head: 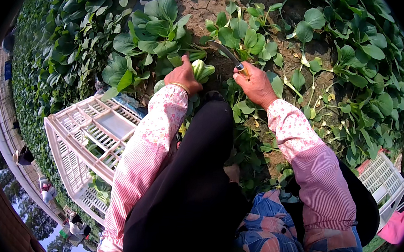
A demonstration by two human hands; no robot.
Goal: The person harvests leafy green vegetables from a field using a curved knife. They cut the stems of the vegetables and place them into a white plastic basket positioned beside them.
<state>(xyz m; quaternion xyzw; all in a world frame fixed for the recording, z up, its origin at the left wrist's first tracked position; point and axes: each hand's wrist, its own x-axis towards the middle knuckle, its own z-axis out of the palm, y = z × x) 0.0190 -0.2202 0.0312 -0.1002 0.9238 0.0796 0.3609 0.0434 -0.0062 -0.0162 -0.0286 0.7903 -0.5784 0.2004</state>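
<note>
My left hand (185, 76) is closed around a head of leafy greens (160, 31), like bok choy, whose pale cut-looking base (202, 71) points right towards the knife. Its broad green leaves spread up and left of the hand. A curved harvesting knife (227, 52) with a yellowish handle is in my right hand (255, 83), its blade pointing up and left, apart from the greens. Leafy plants (247, 39) grow from the soil just beyond the blade. My left fingers are partly hidden behind the stems.
A white plastic crate (85, 125) with greens inside stands at the left, close to my left sleeve. Another white crate (382, 183) is at the far right, beside pink cloth. Loose leaves and stalks lie on the soil (288, 65). Several people are in the distance at lower left.
</note>
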